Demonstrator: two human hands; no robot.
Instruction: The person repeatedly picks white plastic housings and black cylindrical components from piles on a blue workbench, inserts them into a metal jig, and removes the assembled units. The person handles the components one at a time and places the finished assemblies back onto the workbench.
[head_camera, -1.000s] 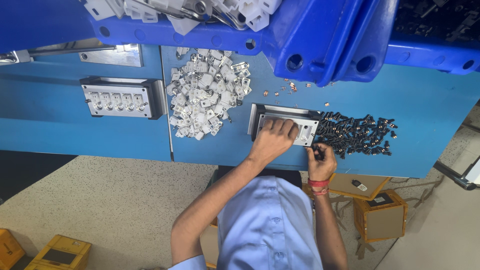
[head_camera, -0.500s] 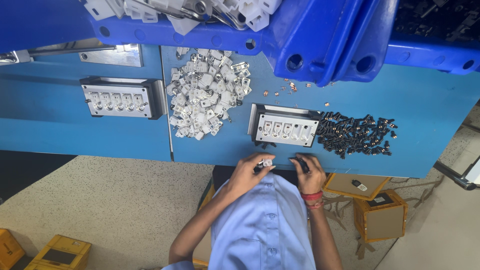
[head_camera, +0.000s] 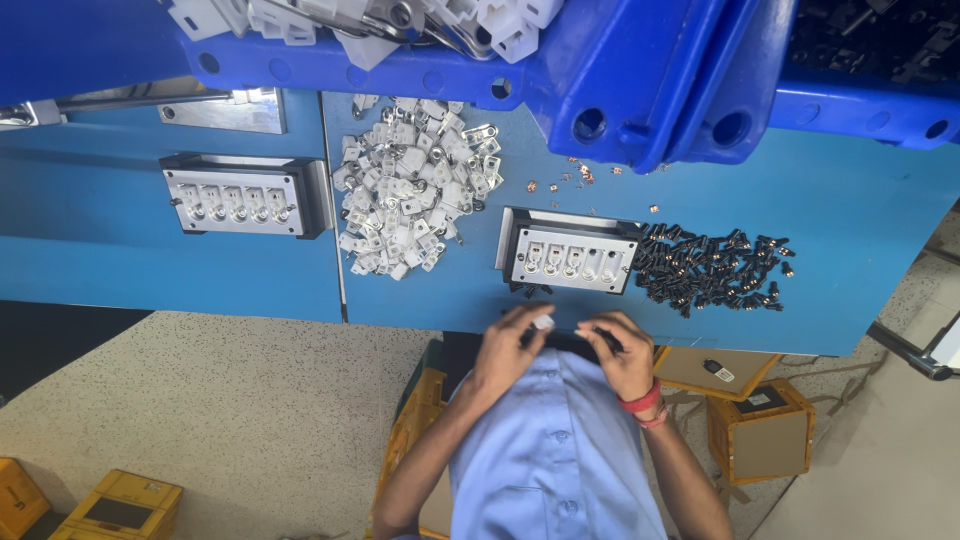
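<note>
left hand pinches a small white part | right hand grips a small black part | both at the blue table's near edge, just below the fixture

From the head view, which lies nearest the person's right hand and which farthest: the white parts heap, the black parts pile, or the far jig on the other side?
1. Black parts pile, just beyond the right hand.
2. White parts heap, across the table's middle.
3. Far jig, on the left side.

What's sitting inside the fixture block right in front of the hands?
The fixture block holds a row of pockets: the left three show white parts with metal centres; the right ones look unfilled. What lies deeper in the pockets cannot be seen.
</note>
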